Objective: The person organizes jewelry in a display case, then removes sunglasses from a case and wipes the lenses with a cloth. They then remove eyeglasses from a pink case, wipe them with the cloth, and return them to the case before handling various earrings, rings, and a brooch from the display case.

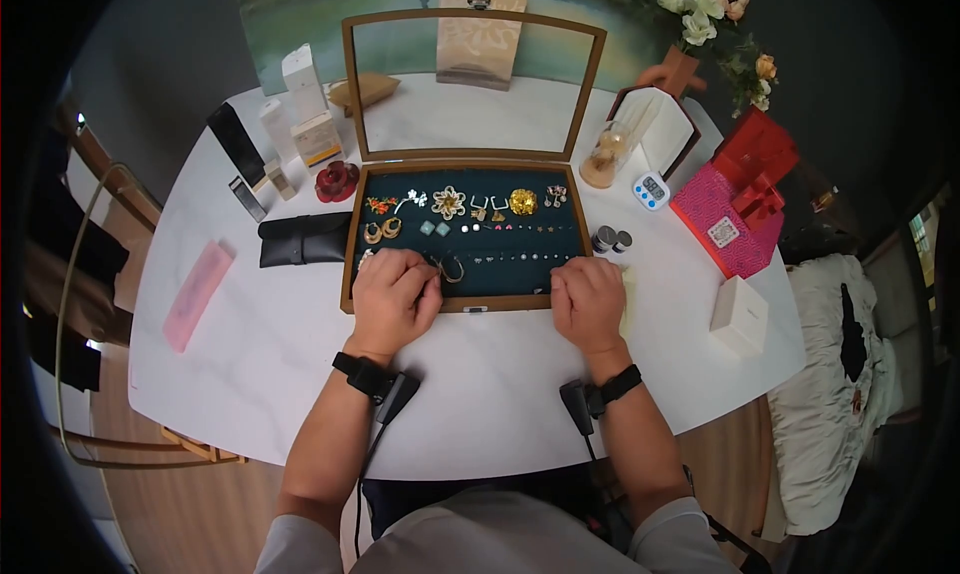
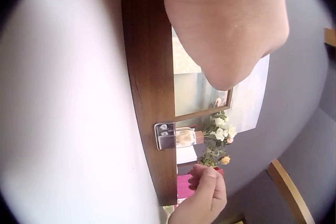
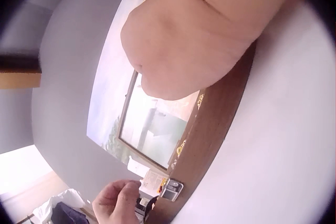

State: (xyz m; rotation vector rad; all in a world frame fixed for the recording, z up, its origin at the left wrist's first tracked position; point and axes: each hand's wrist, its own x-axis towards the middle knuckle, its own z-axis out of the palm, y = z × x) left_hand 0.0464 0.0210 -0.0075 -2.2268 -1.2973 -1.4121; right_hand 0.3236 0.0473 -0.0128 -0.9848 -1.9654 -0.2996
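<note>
A wooden jewelry box point(image 1: 400, 305) lies with its glass lid raised, its dark green lining bearing rows of earrings. Over its front left part is my left hand point(image 1: 392, 299), fingers bent and fingertips close beside a large hoop earring point(image 1: 453, 270). My right hand point(image 1: 588, 299) is over the front right corner with thumb and bent fingers close together, near a row of small stud earrings point(image 1: 533, 257). I cannot tell whether either hand pinches something small. Further back sit a flower-shaped brooch point(image 1: 448, 203), a gold flower piece point(image 1: 523, 202) and gold hoop earrings point(image 1: 373, 233).
Left of the box are a black pouch point(image 1: 305, 240), a pink case point(image 1: 198, 295) and a red rose-shaped container point(image 1: 337, 180). On the right stand a blue-white timer point(image 1: 650, 191), small dark jars point(image 1: 605, 239), a pink-red gift box point(image 1: 725, 219) and a white box point(image 1: 739, 316).
</note>
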